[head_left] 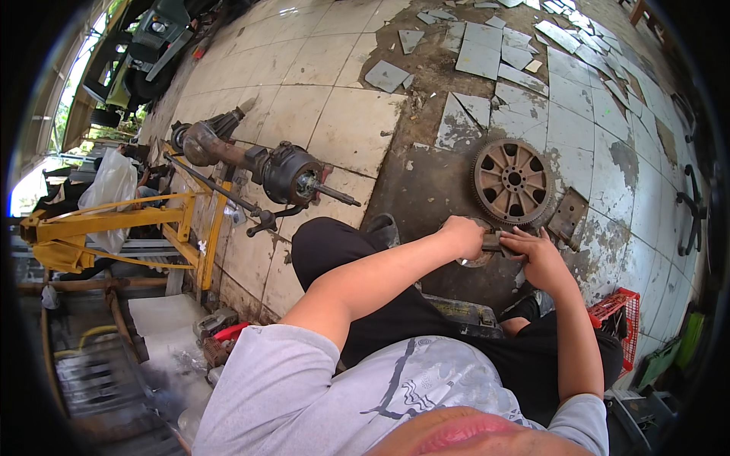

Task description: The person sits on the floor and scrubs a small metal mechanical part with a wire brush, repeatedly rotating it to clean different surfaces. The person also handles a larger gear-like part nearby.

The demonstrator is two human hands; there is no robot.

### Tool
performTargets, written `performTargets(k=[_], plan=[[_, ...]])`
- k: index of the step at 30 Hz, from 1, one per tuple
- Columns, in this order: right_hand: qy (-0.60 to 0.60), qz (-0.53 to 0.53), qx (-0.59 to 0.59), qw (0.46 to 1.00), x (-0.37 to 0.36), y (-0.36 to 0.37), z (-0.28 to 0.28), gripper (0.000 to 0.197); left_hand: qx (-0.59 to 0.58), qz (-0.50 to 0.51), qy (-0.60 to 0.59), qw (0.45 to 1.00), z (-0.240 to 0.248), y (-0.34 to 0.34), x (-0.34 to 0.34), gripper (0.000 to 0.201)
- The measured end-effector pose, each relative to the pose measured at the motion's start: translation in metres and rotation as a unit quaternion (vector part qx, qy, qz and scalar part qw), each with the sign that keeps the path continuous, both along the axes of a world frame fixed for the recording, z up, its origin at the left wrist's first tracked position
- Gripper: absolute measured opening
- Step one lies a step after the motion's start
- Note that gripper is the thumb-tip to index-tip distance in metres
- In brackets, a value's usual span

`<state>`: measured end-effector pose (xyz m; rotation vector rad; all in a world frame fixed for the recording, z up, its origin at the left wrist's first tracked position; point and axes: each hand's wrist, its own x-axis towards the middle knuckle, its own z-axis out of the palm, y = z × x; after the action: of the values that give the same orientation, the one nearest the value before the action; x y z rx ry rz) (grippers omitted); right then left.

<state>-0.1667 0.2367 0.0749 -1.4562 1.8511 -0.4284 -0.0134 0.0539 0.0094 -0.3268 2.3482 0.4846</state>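
My left hand [462, 237] is closed in a fist on something I cannot make out; a small pale end sticks out below it. My right hand [538, 257] lies with its fingers stretched out over a dark metal piece [492, 242] between the two hands. Partly under the left hand, a round metal disc [479, 258] rests on the floor. Just beyond both hands is a rusty flywheel [516, 161] with a toothed rim and spoke-like openings. To its right sits a rusty metal bracket [567, 214].
A vehicle axle [236, 154] lies at the left beside a yellow metal frame [122, 226]. Broken tiles [479, 52] litter the far floor. A red plastic crate [625, 319] stands by my right knee. Behind the axle, a vehicle [152, 45] is parked.
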Motion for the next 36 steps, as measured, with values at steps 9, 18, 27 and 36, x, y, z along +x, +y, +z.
performTargets(k=[9, 18, 27, 36], plan=[[-0.002, -0.019, 0.004, 1.000, -0.004, -0.001, 0.008, 0.065, -0.001, 0.001, 0.000, 1.000, 0.003, 0.002, -0.001, 0.052], [-0.070, -0.048, -0.025, 0.996, -0.006, 0.000, 0.003, 0.068, -0.003, 0.006, 0.004, 1.000, 0.004, 0.003, 0.001, 0.048], [-0.141, -0.065, -0.027, 0.988, -0.006, -0.001, -0.005, 0.074, -0.003, 0.000, -0.005, 1.000, 0.004, 0.003, 0.000, 0.050], [0.041, -0.012, 0.035, 0.998, -0.004, 0.002, 0.000, 0.072, -0.003, -0.003, -0.006, 1.000, 0.001, 0.003, 0.001, 0.054]])
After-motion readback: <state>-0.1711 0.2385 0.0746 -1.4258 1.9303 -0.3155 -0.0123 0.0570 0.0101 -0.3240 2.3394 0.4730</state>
